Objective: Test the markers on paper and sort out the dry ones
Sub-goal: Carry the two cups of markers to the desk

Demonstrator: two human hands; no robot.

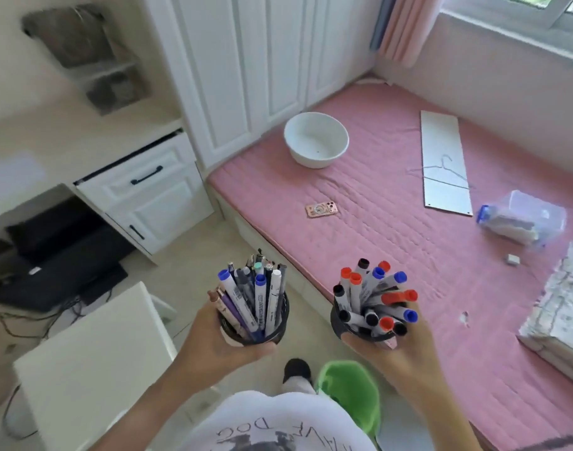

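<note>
My left hand grips a black mesh cup packed with several pens and blue-capped markers. My right hand grips a second black cup crammed with several whiteboard markers with red, blue and black caps. Both cups are held upright in the air over the floor, just short of the pink mattress. No sheet of paper shows in view.
On the pink mattress lie a white bowl, a pink phone, a white board with a wire hanger on it, and a clear plastic box. A green bin stands by my feet. A white chair stands left.
</note>
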